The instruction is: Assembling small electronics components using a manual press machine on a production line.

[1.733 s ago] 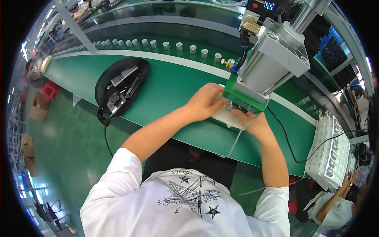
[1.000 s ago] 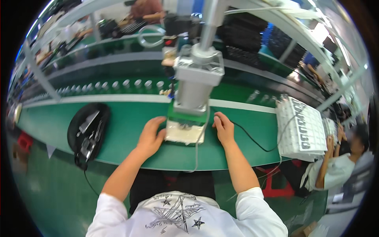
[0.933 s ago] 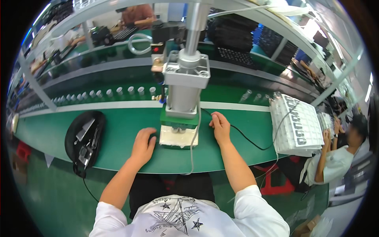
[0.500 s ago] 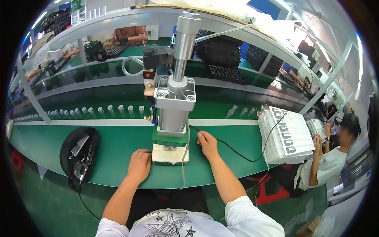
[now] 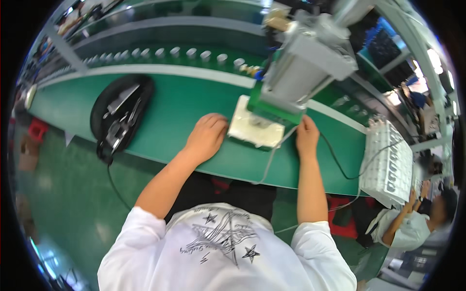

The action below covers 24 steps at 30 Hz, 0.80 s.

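Note:
A grey metal pneumatic press [image 5: 303, 68] stands on the green table, with a green block [image 5: 275, 109] under its body and a cream-coloured base plate [image 5: 255, 128] below. My left hand [image 5: 208, 137] rests palm down on the tabletop just left of the base plate, fingers stretched out and holding nothing. At the press's right side, my right hand [image 5: 307, 138] has its fingers curled together beside the corner of the green block. Whatever those fingers hold, if anything, is hidden. A grey cable [image 5: 273, 157] runs down between the base plate and the right hand.
To the left lies an open black case [image 5: 121, 114] with metal items inside. Small cylinders [image 5: 191, 52] line the far strip. White stacked trays [image 5: 386, 162] stand at the right end, near a seated co-worker [image 5: 412, 223]. A black cable [image 5: 340, 162] crosses the table.
The view has turned and tipped downward, so the press now appears tilted and farther up to the right. My right hand now appears closer to the green block; my left stays beside the base plate.

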{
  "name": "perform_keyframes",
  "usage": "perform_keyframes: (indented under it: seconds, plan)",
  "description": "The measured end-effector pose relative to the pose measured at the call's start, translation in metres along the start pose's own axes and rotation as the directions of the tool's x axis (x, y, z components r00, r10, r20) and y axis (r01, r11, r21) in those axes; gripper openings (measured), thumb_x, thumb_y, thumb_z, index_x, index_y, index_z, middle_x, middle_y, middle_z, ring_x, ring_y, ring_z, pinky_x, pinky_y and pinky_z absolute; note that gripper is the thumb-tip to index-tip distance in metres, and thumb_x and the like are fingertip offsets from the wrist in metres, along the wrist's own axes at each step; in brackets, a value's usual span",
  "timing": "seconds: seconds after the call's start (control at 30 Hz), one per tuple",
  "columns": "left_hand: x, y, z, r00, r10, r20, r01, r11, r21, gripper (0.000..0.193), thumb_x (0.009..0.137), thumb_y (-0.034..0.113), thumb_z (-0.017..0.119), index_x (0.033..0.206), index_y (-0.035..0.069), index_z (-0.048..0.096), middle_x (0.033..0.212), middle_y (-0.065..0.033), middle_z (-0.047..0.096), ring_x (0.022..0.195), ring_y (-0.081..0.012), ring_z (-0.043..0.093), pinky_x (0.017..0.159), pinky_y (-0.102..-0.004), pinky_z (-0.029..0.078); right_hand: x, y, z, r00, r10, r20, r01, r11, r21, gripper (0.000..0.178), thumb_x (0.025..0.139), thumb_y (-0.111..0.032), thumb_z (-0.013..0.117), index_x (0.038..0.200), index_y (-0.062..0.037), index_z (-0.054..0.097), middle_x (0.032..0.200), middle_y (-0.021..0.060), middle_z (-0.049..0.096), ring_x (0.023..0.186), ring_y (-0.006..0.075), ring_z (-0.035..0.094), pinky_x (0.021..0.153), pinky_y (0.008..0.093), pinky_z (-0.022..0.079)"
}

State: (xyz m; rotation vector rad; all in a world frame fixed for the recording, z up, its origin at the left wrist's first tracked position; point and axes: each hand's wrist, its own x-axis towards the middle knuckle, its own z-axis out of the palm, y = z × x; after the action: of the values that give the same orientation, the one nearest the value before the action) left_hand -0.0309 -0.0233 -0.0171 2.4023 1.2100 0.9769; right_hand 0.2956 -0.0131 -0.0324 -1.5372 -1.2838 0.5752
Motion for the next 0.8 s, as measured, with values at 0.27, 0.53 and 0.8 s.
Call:
perform_keyframes:
  seconds: [0.27, 0.53, 0.8]
  plan:
    - [0.008, 0.003, -0.009, 0.977, -0.203, -0.065, 0.180, 0.950, -0.255, 0.035, 0.087, 0.015, 0.066, 0.119, 0.003, 0.058, 0.121, -0.0142, 0.060, 0.118, -0.0329, 0.054, 0.100, -0.0413, 0.043, -0.016, -0.024, 0.015, 0.926, -0.374, 0.051, 0.378, 0.915, -0.143, 0.036, 0.086, -0.006, 0.068, 0.121, -0.0010, 0.059, 0.112, 0.0059, 0.065, 0.095, 0.0144, 0.060, 0.087, 0.0293, 0.047]
    - [0.049, 0.007, 0.014, 0.994, 0.108, 0.024, -0.097, 0.954, -0.284, 0.042, 0.082, 0.015, 0.069, 0.120, 0.002, 0.057, 0.130, -0.0185, 0.053, 0.121, -0.0371, 0.051, 0.104, -0.0435, 0.041, -0.032, -0.062, 0.043, 0.935, 0.008, 0.354, -0.067, 0.985, 0.157, 0.054, 0.076, -0.010, 0.079, 0.123, 0.0020, 0.055, 0.116, 0.0090, 0.065, 0.105, 0.0209, 0.063, 0.094, 0.0352, 0.049]
    - [0.132, -0.056, 0.029, 0.984, -0.101, -0.144, 0.065, 0.970, -0.234, 0.033, 0.087, 0.008, 0.062, 0.118, 0.000, 0.056, 0.113, -0.0186, 0.054, 0.105, -0.0374, 0.056, 0.090, -0.0412, 0.048, 0.091, 0.032, 0.022, 0.988, -0.136, 0.071, 0.131, 0.989, 0.070, 0.026, 0.092, -0.012, 0.058, 0.115, 0.0002, 0.059, 0.106, 0.0128, 0.063, 0.104, 0.0269, 0.061, 0.089, 0.0360, 0.048]
